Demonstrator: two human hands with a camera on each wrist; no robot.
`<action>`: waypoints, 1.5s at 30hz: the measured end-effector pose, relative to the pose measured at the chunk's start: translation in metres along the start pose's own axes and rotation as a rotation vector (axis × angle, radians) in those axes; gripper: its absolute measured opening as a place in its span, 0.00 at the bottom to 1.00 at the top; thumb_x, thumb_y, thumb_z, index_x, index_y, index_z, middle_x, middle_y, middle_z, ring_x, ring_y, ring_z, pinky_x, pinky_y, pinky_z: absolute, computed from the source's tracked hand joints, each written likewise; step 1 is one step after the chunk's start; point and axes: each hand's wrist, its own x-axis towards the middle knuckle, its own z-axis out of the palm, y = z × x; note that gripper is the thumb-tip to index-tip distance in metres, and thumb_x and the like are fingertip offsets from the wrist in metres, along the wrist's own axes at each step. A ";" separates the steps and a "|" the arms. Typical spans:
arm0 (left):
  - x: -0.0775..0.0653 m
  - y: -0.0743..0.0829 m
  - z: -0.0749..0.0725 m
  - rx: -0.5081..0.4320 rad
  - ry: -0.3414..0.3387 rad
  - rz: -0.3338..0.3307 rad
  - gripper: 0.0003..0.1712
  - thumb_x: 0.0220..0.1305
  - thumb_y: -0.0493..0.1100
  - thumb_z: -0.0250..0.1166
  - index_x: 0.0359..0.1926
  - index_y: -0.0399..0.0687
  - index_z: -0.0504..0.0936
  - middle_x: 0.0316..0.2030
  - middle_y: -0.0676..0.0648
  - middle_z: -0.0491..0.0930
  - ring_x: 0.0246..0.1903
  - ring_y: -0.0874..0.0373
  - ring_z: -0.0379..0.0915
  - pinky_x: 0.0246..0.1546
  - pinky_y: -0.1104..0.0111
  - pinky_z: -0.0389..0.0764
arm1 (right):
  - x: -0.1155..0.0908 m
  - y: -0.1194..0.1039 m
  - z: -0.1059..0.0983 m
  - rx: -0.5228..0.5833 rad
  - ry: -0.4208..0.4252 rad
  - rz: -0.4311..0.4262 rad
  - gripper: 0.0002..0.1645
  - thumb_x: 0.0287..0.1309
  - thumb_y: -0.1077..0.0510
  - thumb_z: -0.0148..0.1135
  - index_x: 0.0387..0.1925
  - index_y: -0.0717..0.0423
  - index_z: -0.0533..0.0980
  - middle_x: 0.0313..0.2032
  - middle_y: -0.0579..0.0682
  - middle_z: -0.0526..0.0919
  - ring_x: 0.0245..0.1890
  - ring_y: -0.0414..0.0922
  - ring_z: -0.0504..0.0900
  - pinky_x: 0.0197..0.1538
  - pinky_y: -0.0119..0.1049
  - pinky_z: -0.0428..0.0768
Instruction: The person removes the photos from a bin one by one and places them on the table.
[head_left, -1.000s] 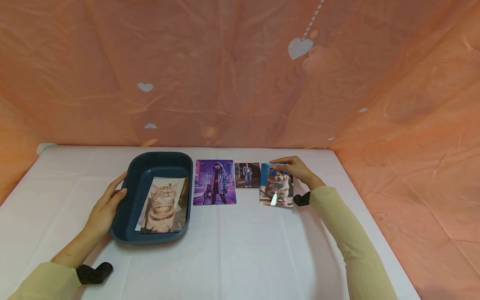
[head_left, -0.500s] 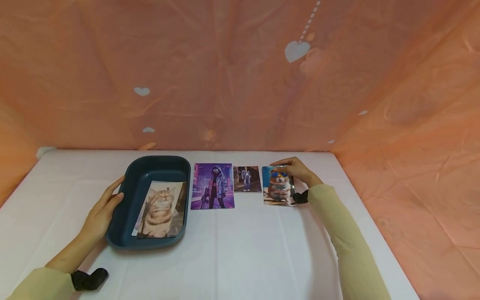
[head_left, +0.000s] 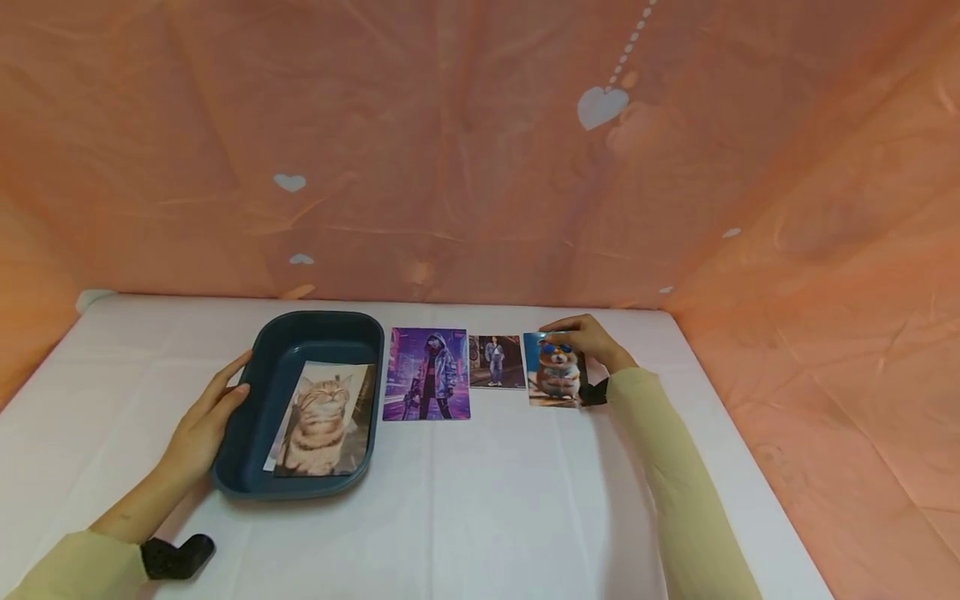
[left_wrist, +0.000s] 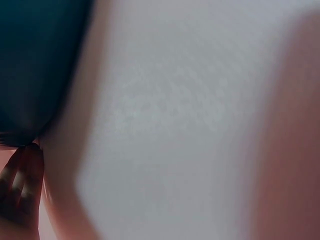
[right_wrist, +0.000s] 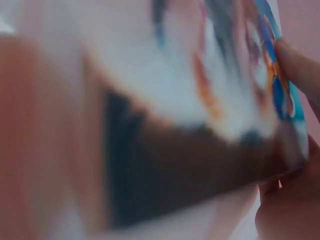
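In the head view my left hand (head_left: 204,425) grips the left wall of a dark blue rectangular tray (head_left: 247,425). Its fingertips (left_wrist: 33,150) meet the tray's edge in the left wrist view. A cat picture card (head_left: 318,429) lies inside the tray over other cards, mostly hidden. At the right, my right hand (head_left: 592,340) pinches the top right of a picture card of a furry animal in sunglasses (head_left: 557,375). The right wrist view has this card (right_wrist: 200,150) large and blurred, thumb on its face and fingers behind it.
Between the tray and the held card lie a purple card of a hooded figure (head_left: 427,375) and a smaller dark card of a standing person (head_left: 496,362). A white cloth (head_left: 480,500) covers the table, and orange sheeting (head_left: 450,167) with hearts rises behind and beside it.
The animal card has tilted in my right hand, and the glare at its lower part is gone. My right forearm has shifted slightly left. My left hand keeps its grip on the tray.
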 end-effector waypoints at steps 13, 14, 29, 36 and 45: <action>-0.002 0.000 0.001 0.017 -0.001 -0.002 0.30 0.77 0.50 0.40 0.76 0.59 0.48 0.58 0.25 0.67 0.39 0.85 0.62 0.36 0.79 0.68 | -0.004 0.004 0.000 0.073 0.071 0.028 0.19 0.62 0.56 0.62 0.53 0.57 0.80 0.52 0.58 0.82 0.43 0.44 0.83 0.41 0.35 0.78; -0.002 0.000 0.001 0.015 -0.001 -0.002 0.30 0.77 0.51 0.40 0.76 0.59 0.48 0.58 0.25 0.68 0.39 0.85 0.62 0.36 0.79 0.68 | -0.004 0.004 0.000 0.075 0.083 0.018 0.19 0.62 0.56 0.62 0.53 0.57 0.80 0.52 0.58 0.82 0.45 0.45 0.82 0.42 0.34 0.77; -0.003 0.001 0.001 0.013 -0.011 -0.020 0.30 0.77 0.52 0.38 0.76 0.60 0.45 0.62 0.25 0.62 0.46 0.74 0.61 0.47 0.50 0.66 | -0.017 -0.034 0.015 0.152 0.235 -0.103 0.23 0.59 0.53 0.65 0.53 0.62 0.79 0.54 0.61 0.80 0.56 0.54 0.75 0.61 0.49 0.71; -0.002 0.002 0.001 0.009 -0.009 -0.028 0.31 0.77 0.53 0.38 0.76 0.62 0.45 0.61 0.26 0.64 0.49 0.58 0.67 0.48 0.50 0.67 | -0.023 -0.060 0.030 0.132 0.290 -0.114 0.25 0.59 0.51 0.64 0.53 0.64 0.78 0.50 0.61 0.81 0.54 0.55 0.76 0.58 0.50 0.73; -0.002 0.001 0.001 0.002 -0.009 -0.030 0.31 0.77 0.53 0.38 0.76 0.62 0.45 0.61 0.26 0.65 0.47 0.66 0.66 0.47 0.54 0.67 | -0.023 -0.086 0.050 0.212 0.300 -0.136 0.22 0.58 0.51 0.66 0.50 0.62 0.80 0.48 0.58 0.82 0.53 0.52 0.77 0.59 0.49 0.73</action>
